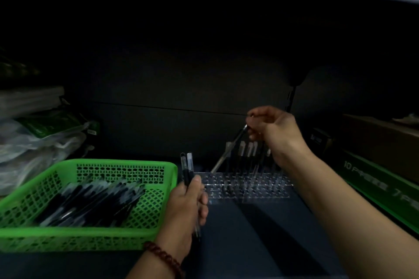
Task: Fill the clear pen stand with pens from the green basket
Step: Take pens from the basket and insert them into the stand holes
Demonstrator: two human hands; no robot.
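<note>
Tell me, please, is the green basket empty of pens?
No, the green basket holds a heap of dark pens lying across its floor.

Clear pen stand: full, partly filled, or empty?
Partly filled: several pens stand upright toward the back of the clear pen stand; front holes look empty.

Crumpled plastic bags [34,142] at nine o'clock, brown cardboard box [381,140] at three o'clock, green lettered carton [371,188] at four o'clock.

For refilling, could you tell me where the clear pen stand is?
Head view: the clear pen stand sits right of the green basket, under the right hand.
</note>
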